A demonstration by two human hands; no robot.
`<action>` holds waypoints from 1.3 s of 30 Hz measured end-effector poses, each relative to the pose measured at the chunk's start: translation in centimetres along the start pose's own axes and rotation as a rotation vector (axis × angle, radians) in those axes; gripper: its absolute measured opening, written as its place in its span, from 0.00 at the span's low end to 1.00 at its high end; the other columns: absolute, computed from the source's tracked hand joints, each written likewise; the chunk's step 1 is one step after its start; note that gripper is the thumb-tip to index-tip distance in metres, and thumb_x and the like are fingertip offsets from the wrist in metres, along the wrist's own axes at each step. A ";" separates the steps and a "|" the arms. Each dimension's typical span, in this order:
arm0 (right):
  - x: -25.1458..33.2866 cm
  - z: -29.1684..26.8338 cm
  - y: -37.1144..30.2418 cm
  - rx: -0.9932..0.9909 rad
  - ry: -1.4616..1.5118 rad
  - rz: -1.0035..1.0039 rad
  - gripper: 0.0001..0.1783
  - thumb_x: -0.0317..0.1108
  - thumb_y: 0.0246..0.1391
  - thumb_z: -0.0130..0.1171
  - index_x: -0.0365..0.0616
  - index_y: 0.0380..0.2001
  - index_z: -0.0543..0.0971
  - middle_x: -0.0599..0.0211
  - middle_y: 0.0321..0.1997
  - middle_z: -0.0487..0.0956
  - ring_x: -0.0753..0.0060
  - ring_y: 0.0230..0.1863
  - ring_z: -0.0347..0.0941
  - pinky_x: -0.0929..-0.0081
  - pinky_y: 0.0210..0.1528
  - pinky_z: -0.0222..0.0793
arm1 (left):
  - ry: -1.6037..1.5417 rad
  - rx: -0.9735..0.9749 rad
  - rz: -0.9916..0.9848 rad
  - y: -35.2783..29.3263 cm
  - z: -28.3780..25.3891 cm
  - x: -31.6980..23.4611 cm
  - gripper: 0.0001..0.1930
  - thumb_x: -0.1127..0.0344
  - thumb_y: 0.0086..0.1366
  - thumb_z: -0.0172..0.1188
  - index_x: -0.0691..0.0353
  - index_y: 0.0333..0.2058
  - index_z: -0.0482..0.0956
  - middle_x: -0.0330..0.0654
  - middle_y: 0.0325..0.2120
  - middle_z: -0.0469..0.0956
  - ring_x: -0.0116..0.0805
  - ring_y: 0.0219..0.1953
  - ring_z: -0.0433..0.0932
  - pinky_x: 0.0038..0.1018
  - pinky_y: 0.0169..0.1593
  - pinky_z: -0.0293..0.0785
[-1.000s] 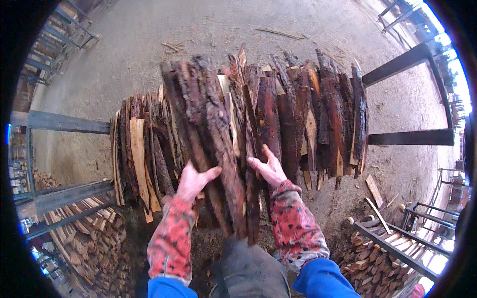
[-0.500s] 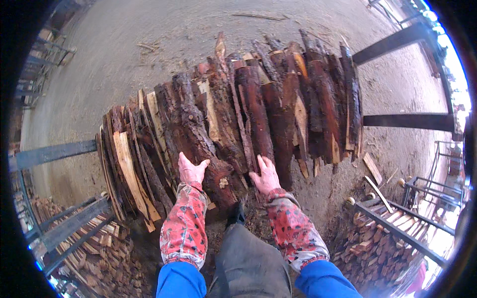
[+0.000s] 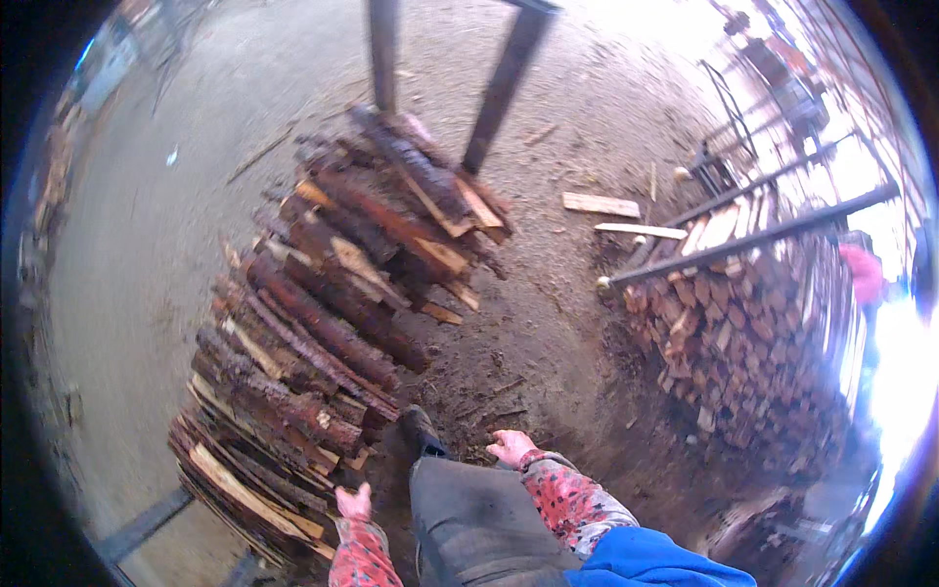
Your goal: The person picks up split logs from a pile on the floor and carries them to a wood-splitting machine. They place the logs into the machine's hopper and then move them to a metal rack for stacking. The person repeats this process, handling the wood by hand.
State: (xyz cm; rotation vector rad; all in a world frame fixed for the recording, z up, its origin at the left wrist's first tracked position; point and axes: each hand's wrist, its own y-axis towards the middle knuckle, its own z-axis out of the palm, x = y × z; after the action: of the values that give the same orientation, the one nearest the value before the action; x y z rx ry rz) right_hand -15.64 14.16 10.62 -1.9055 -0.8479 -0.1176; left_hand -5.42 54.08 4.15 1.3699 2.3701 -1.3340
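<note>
A long stack of split, bark-covered logs lies across the left half of the view, many with pale cut faces. My left hand is just off the stack's near end, beside the log ends, its fingers apart and holding nothing. Over the dirt floor, to the right of the stack, my right hand hangs empty with its fingers loosely bent. Both forearms wear red patterned sleeve covers. My dark boot stands close to the log ends, below my grey trousers or apron.
Metal uprights of a rack rise at the stack's far end, and a metal bar sticks out at its near end. To the right, a metal-framed rack holds stacked split firewood. Loose wooden slats lie on the dirt floor before it.
My view has swung to the right, so the log stack now sits at the left and the firewood rack shows more fully. Both hands have come off the logs.
</note>
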 end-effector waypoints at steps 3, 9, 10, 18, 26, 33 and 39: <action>-3.4 0.5 -3.0 -0.067 0.144 0.044 0.30 0.49 0.46 0.56 0.37 0.48 0.73 0.54 0.42 0.78 0.57 0.46 0.73 0.65 0.49 0.67 | 0.470 0.003 0.022 -3.6 1.5 -0.4 0.36 0.53 0.40 0.70 0.74 0.44 0.70 0.54 0.37 0.76 0.44 0.42 0.75 0.33 0.47 0.70; -12.6 1.1 -10.3 -0.224 0.408 0.153 0.28 0.49 0.45 0.57 0.38 0.45 0.75 0.52 0.43 0.77 0.54 0.47 0.72 0.63 0.50 0.67 | 0.168 0.366 -0.060 -8.6 5.3 -6.9 0.32 0.59 0.47 0.68 0.75 0.45 0.65 0.50 0.27 0.76 0.34 0.25 0.76 0.30 0.24 0.73; -14.1 1.2 -11.4 -0.286 0.427 0.138 0.27 0.48 0.45 0.58 0.38 0.44 0.75 0.53 0.41 0.78 0.54 0.46 0.73 0.63 0.50 0.67 | 0.046 0.382 -0.034 -8.3 5.9 -7.0 0.28 0.65 0.50 0.67 0.73 0.44 0.63 0.46 0.22 0.74 0.30 0.18 0.73 0.27 0.15 0.68; -25.7 8.2 -25.2 -0.547 0.790 0.787 0.25 0.48 0.42 0.57 0.41 0.40 0.77 0.54 0.41 0.78 0.55 0.44 0.73 0.63 0.47 0.68 | 0.337 0.767 0.058 -13.5 12.0 -18.2 0.12 0.67 0.56 0.62 0.66 0.28 0.67 0.42 0.17 0.71 0.31 0.16 0.71 0.30 0.19 0.72; -17.9 27.8 -31.9 -0.630 1.272 1.088 0.18 0.49 0.42 0.61 0.44 0.27 0.79 0.61 0.26 0.79 0.67 0.31 0.75 0.70 0.36 0.69 | 0.648 1.004 0.264 -14.0 19.3 -28.8 0.12 0.66 0.55 0.61 0.69 0.24 0.71 0.44 0.16 0.72 0.34 0.16 0.73 0.28 0.18 0.71; -9.9 37.2 -34.5 -0.663 1.681 1.223 0.18 0.47 0.48 0.56 0.44 0.31 0.80 0.60 0.26 0.80 0.66 0.28 0.76 0.69 0.35 0.71 | 0.962 0.998 0.471 -22.6 27.7 -31.4 0.10 0.67 0.54 0.61 0.67 0.26 0.70 0.46 0.18 0.74 0.37 0.18 0.75 0.35 0.21 0.77; -13.8 42.5 -35.8 -0.531 2.150 1.205 0.17 0.47 0.49 0.54 0.47 0.34 0.80 0.63 0.26 0.80 0.68 0.28 0.77 0.73 0.29 0.74 | 1.127 1.088 0.506 -33.1 32.9 -24.8 0.08 0.69 0.54 0.61 0.66 0.27 0.72 0.48 0.20 0.75 0.39 0.20 0.77 0.36 0.24 0.79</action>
State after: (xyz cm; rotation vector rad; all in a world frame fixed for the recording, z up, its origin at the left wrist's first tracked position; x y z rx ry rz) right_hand -59.25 51.27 10.94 -1.2243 1.7748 -1.3181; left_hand -25.78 6.91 16.69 3.4039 1.1260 -2.0600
